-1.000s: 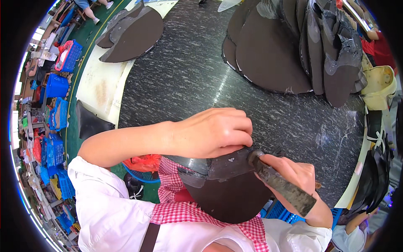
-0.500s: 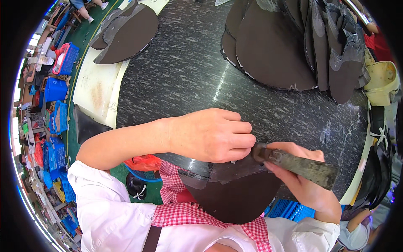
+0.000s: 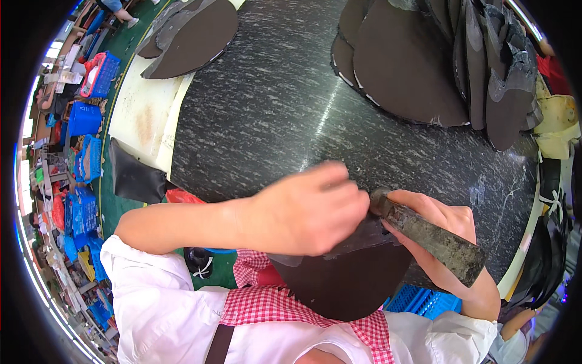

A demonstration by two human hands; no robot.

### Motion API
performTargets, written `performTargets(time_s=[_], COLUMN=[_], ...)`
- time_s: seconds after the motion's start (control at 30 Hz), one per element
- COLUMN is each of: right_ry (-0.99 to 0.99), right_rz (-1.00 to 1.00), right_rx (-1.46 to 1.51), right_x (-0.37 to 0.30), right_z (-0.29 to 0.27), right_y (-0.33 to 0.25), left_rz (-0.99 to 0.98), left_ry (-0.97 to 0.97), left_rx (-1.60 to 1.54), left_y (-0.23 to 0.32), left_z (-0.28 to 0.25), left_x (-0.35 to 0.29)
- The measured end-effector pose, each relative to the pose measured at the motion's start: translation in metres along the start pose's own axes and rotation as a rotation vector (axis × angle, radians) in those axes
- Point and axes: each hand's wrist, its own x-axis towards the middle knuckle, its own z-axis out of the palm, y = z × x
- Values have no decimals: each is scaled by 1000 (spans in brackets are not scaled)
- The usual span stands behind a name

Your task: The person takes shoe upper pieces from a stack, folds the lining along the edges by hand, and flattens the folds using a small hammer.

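A rounded dark brown sheet piece (image 3: 348,282) with a greyish upper strip lies over the near edge of the table, its lower part hanging towards my apron. My left hand (image 3: 312,209) is closed, knuckles up, on the upper edge of this piece; its fingertips are hidden and the hand is slightly blurred. My right hand (image 3: 439,221) grips a hammer (image 3: 433,236) with a long, flat, worn metal head. The hammer's small dark end sits right beside my left fingers, at the piece's upper edge. Its handle is hidden by my hand.
On the dark streaked tabletop (image 3: 260,103), stacked brown pieces (image 3: 412,67) stand at the far right, and several more (image 3: 200,36) lie far left. A black piece (image 3: 134,173) hangs over the left edge. Blue baskets (image 3: 424,301) stand below right; others line the left aisle.
My left hand has shifted slightly down and its wrist has turned, now covering more of the piece's upper strip. The hammer has tilted a little more steeply. The whole view has shifted slightly.
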Motion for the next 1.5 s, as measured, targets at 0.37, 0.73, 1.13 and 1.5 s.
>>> performTargets(time_s=[0.37,0.73,1.13,1.5], right_ry=[-44,24,-184,179], right_rz=[-87,-213,-152,-21], right_rx=[-44,-115,-61,64], right_x=[15,17,26,18], right_z=[-7,2,3,-11], right_y=[-2,2,-8,9], left_rz=[-175,-295,-505,-184], left_ry=[81,227,282,197], left_rx=[-149,-230,-170,-80], left_y=[7,11,22,4], left_z=[5,2,-4,1], left_x=[-10,-24,-37,-26])
